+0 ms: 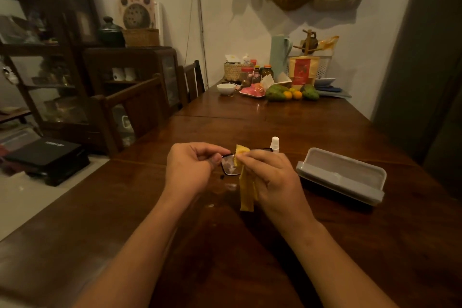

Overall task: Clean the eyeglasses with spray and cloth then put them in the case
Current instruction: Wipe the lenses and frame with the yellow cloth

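Pressing too hard through the yellow cloth (246,190) could, it is judged, twist the eyeglasses (230,166), which are held above the table (225,245): one end is gripped by the left hand (190,167), the cloth pinched onto a lens by the right hand (272,177). The spray bottle (275,144) just beyond could be knocked; the open case (340,177) lies rightward

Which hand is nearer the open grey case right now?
Right. The right hand, pinching the yellow cloth against the eyeglasses, sits just left of the case; the left hand holds the frame's other end, beyond the right hand.
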